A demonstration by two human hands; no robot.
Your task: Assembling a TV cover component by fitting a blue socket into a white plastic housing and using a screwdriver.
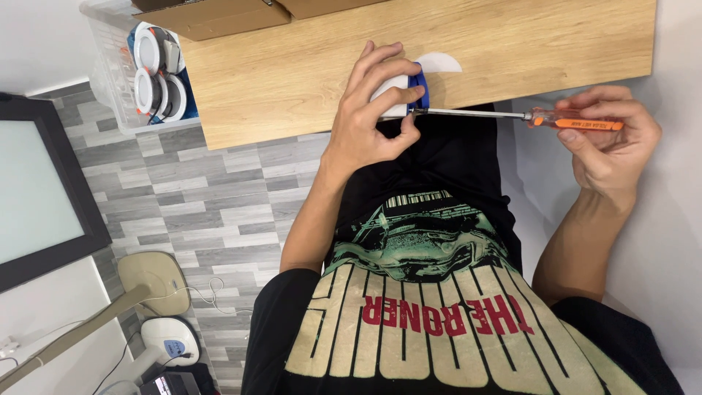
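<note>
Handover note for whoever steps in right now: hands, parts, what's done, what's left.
Left hand: pinching a small white fixture with a blue clip at the near edge of the wooden table.
Right hand: gripping the orange-handled screwdriver; its shaft lies level and the tip meets the fixture by the blue clip.
Clear bin at the table's left end holds more round white fixtures.
Done: tool seated on the part.
Left: whether the fastener is tight or loose cannot be told.

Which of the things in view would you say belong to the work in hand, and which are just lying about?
In use:
- left hand gripping the white and blue fitting
- right hand holding the orange-handled screwdriver, tip at the fitting
- wooden table

Lying about:
- clear bin of round white fittings
- cardboard boxes
- floor fan
</note>
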